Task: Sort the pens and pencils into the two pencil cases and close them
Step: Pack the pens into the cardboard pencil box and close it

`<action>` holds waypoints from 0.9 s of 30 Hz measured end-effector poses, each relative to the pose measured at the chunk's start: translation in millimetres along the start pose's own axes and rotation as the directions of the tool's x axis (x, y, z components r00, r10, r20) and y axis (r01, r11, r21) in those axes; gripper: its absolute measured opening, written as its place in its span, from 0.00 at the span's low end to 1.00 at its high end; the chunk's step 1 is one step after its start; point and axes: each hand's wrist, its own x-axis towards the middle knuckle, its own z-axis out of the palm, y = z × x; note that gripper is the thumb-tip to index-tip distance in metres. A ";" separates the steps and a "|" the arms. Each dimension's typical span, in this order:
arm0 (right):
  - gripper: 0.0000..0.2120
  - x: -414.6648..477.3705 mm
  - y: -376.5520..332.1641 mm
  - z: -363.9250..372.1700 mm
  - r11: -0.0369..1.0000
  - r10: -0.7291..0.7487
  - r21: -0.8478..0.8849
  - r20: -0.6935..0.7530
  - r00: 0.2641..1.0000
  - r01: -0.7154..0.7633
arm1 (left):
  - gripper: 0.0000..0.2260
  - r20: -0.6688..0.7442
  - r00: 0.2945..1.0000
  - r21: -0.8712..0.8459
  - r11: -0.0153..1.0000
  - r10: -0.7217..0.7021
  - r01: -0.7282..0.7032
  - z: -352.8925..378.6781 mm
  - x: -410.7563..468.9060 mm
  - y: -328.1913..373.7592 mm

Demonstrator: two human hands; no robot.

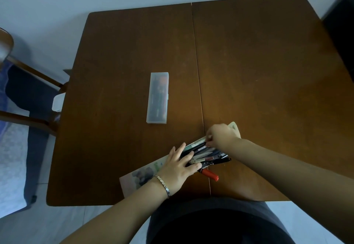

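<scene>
We are pressing our left hand (177, 169) flat on the pens (208, 156) bunched in the soft pencil case (141, 176) at the bench's (258, 71) near edge, its grip spread wide, while our right hand (222, 135) is pinching narrowly at the pouch's far end; on what, we cannot tell. The clear plastic case (157, 98) is lying shut, well apart. A red-capped marker (210, 174) is poking out and could jam the closure or roll off. The zipper is hidden under our hands.
</scene>
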 end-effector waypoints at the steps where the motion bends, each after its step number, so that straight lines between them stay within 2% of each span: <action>1: 0.09 -4.3 0.9 0.3 0.988 -0.120 -0.098 -0.005 0.993 0.118 | 0.31 -0.007 1.000 -0.008 1.000 -0.001 0.001 -0.1 -0.2 0.0; 3: 0.10 -6.5 0.6 2.3 0.890 -0.347 -0.297 0.049 0.937 0.345 | 0.32 0.003 1.000 -0.006 1.000 0.013 -0.013 -2.0 -0.4 0.6; 5: 0.11 -3.7 1.3 1.8 0.772 -0.470 -0.429 0.109 0.876 0.468 | 0.34 0.009 0.999 0.036 0.999 0.030 -0.031 -2.6 0.3 0.8; 8: 0.11 -2.4 0.7 1.9 0.633 -0.548 -0.542 0.191 0.814 0.553 | 0.35 -0.008 0.997 0.023 0.997 0.071 -0.070 -4.8 -1.0 1.1; 10: 0.11 -3.4 -0.8 3.2 0.584 -0.556 -0.582 0.221 0.801 0.565 | 0.34 -0.023 0.997 0.038 0.996 0.078 -0.077 -4.2 -2.0 0.3; 14: 0.13 -9.8 -3.5 4.4 0.629 -0.514 -0.570 0.207 0.833 0.529 | 0.31 -0.075 0.994 0.022 0.997 0.079 -0.078 -1.2 -2.5 -0.1; 19: 0.14 -8.7 -6.6 8.3 0.683 -0.458 -0.544 0.200 0.866 0.487 | 0.32 -0.068 0.995 -0.004 0.997 0.079 -0.079 2.4 -4.4 -3.4; 22: 0.14 -2.2 -4.6 10.9 0.695 -0.460 -0.518 0.211 0.862 0.498 | 0.29 -0.052 0.997 -0.045 0.997 0.057 -0.059 -5.1 -3.5 1.3; 25: 0.14 1.8 -4.7 11.7 0.715 -0.457 -0.494 0.207 0.865 0.495 | 0.24 0.044 0.999 -0.049 0.999 0.001 0.001 -12.7 -1.9 0.7; 27: 0.13 1.9 -7.1 10.8 0.725 -0.449 -0.492 0.195 0.872 0.483 | 0.19 -0.047 0.998 -0.058 0.997 0.046 -0.048 -13.8 -3.2 0.3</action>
